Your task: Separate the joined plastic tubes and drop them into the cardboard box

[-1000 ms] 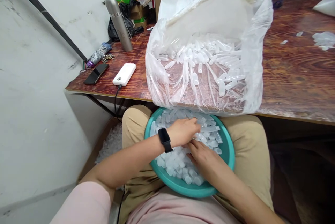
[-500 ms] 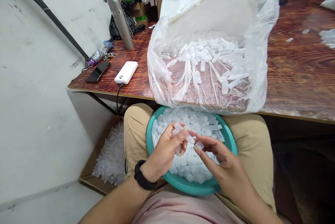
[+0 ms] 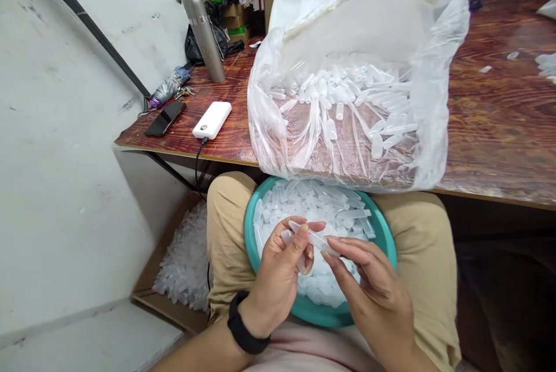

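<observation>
My left hand (image 3: pixel 282 262), a black band on its wrist, is closed with thumb and fingers around a long translucent white plastic piece (image 3: pixel 309 235). A second translucent piece (image 3: pixel 301 265) sits lower among its fingers. My right hand (image 3: pixel 369 279) pinches the right end of the long piece between thumb and fingertips; whether that end is a separate piece, I cannot tell. Both hands are above a teal basin (image 3: pixel 251 233) resting on my lap. Many similar translucent pieces (image 3: pixel 321 291) fill it, some flat and long, others short and tube-like.
A large clear plastic bag (image 3: pixel 434 99) lies open on the wooden table (image 3: pixel 499 146), with more pieces inside. To its left are a white power bank (image 3: pixel 212 120) with a cable, a phone (image 3: pixel 165 119) and a steel flask (image 3: pixel 204 39). A cardboard box (image 3: pixel 152 302) of pieces stands on the floor.
My right hand has brought its small piece against the piece in my left hand; they now line up as one long shape. My view has shifted slightly.
</observation>
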Motion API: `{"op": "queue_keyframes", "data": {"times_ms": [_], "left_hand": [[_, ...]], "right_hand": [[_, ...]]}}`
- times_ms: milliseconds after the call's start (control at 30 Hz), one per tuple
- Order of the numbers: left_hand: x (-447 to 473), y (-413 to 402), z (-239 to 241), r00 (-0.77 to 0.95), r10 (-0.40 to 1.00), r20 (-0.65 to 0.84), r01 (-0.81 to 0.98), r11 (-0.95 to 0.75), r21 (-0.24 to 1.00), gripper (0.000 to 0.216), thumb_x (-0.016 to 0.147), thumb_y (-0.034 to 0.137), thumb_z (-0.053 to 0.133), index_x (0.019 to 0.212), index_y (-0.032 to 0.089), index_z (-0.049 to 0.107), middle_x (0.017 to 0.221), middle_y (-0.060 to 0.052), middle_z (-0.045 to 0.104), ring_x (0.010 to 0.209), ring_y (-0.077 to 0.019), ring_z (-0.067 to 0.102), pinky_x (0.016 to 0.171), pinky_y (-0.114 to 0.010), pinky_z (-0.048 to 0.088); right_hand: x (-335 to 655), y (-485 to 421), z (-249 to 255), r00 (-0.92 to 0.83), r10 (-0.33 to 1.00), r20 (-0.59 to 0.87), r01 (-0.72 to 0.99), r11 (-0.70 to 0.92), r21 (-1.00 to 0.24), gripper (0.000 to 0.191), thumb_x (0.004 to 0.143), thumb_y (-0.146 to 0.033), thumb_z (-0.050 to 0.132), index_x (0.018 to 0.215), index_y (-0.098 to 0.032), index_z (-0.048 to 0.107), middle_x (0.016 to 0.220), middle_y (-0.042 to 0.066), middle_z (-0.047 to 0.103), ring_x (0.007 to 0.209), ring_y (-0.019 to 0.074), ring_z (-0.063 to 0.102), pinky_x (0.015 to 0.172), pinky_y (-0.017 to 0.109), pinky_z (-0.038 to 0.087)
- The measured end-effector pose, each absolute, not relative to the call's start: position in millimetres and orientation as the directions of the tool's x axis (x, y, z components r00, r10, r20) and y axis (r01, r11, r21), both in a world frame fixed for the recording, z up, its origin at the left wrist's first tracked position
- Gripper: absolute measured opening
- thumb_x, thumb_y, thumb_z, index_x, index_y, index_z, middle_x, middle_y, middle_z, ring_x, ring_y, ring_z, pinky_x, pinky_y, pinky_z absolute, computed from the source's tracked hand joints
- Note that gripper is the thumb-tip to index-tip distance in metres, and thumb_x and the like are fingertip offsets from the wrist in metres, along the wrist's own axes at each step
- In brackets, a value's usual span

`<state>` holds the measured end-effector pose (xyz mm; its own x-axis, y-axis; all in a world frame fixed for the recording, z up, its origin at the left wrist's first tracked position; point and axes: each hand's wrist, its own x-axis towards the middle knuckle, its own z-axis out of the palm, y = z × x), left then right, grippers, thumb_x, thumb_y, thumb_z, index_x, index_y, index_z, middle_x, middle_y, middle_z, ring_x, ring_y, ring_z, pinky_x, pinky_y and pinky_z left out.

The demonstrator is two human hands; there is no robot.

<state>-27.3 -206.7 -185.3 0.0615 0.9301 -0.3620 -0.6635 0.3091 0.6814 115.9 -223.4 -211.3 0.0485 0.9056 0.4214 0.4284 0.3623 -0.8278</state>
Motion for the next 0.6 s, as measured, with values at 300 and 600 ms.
{"op": "queue_keyframes", "data": {"times_ms": [300,600], "left_hand": [[-24,-211,-198,0.008,0.962,-0.274,-0.503,0.241,0.830,0.033,0.092,0.049,0.073,0.105,0.020,0.062,0.112,-0.006,0.076,0.063,-0.0069,0.048,0.063,-0.023,0.043],[-22,-209,-197,0.084,0.942,-0.324,-0.556,0.314,0.769,0.035,0.091,0.049,0.075,0.109,0.022,0.060,0.115,-0.006,0.075,0.094,-0.0165,0.067,0.094,-0.032,0.049]], "right_hand": [[120,-223,-225,-0.052,0.993,0.106,0.206,0.115,-0.972,0.040,0.105,-0.047,0.049,0.140,-0.026,0.047,0.090,0.003,0.069,0.081,0.0176,0.069,0.074,0.031,0.059],[123,-222,-222,-0.065,0.990,0.125,0.302,0.139,-0.943,0.036,0.108,-0.043,0.043,0.141,-0.028,0.048,0.084,0.001,0.063,0.074,0.0170,0.065,0.069,0.029,0.057]]}}
